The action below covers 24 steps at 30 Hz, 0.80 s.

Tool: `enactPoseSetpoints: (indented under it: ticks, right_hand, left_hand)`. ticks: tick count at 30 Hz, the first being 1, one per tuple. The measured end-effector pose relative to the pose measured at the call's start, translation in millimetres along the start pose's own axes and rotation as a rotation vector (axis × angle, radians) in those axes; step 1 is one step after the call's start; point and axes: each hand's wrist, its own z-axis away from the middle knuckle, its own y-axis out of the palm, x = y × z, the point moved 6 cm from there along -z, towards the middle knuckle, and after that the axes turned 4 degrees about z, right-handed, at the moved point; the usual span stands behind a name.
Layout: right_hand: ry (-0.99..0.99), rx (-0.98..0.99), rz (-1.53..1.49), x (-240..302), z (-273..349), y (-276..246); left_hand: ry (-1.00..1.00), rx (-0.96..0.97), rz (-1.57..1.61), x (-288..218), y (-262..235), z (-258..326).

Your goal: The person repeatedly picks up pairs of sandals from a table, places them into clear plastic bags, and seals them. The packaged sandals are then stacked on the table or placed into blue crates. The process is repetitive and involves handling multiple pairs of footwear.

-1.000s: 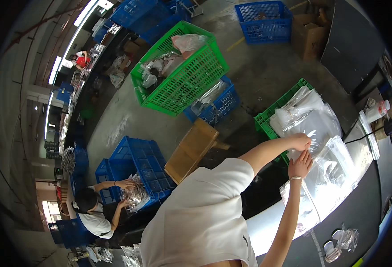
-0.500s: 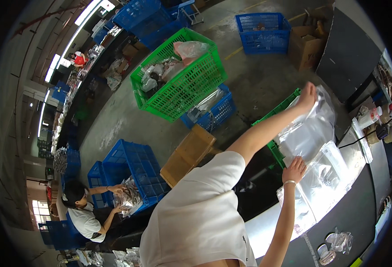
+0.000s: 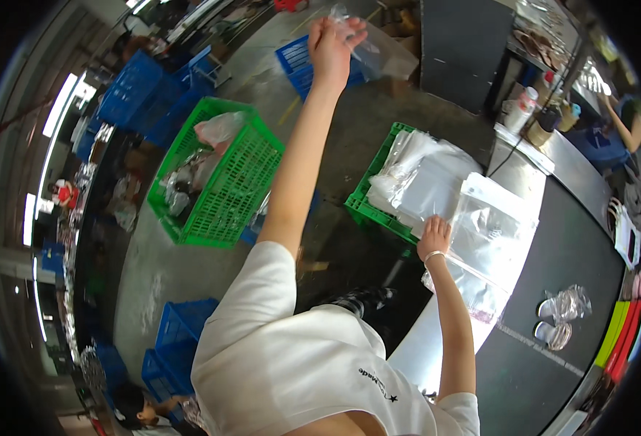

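My left hand (image 3: pixel 331 51) is raised high at the far side, arm stretched out, its fingers pinched on a clear plastic bag (image 3: pixel 386 57) that trails off to the right. My right hand (image 3: pixel 434 236), with a bracelet at the wrist, lies with fingers extended on the near edge of a stack of clear plastic bags (image 3: pixel 437 178). That stack rests over a green crate (image 3: pixel 367 192). Right beside it, more flat clear bags (image 3: pixel 480 229) cover the shiny metal tabletop (image 3: pixel 415 356).
A green basket (image 3: pixel 226 189) of plastic-wrapped things stands on the floor at left, with blue crates (image 3: pixel 186 323) nearer. On the dark mat (image 3: pixel 553 269) lies a pair of sandals (image 3: pixel 553 334), partly in plastic. A white bottle (image 3: pixel 520 109) stands far right. A co-worker (image 3: pixel 135 407) is at lower left.
My left hand has swung up and left from the bag stack, carrying a clear bag. My right hand remains on the stack's near edge. The whole view has turned.
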Motion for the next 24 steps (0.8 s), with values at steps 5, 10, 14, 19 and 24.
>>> enactPoseSetpoints:
  ticks: [5, 10, 14, 19, 24]
  right_hand:
    - [0.172, -0.384, -0.417, -21.8, 26.4, -94.9]
    - [0.111, -0.687, -1.783, -53.1, 102.9, -220.4]
    - [0.217, -0.722, -1.52, -54.9, 152.5, -201.4]
    - [0.441, -0.866, -1.25, -76.0, 210.3, -182.9]
    - [0.548, -0.883, -1.04, -86.7, 253.8, -171.8]
  left_hand:
    - [-0.48, 0.068, 0.118, 15.4, 48.8, 89.2]
    - [-0.911, 0.086, 0.208, 59.5, 75.2, 252.1]
    - [-1.22, 0.13, 0.552, 60.3, 141.1, 347.6]
    - [-1.126, 0.454, 0.214, 60.3, 171.5, 384.3]
    - [-1.093, 0.843, -0.255, 57.0, 190.2, 393.7]
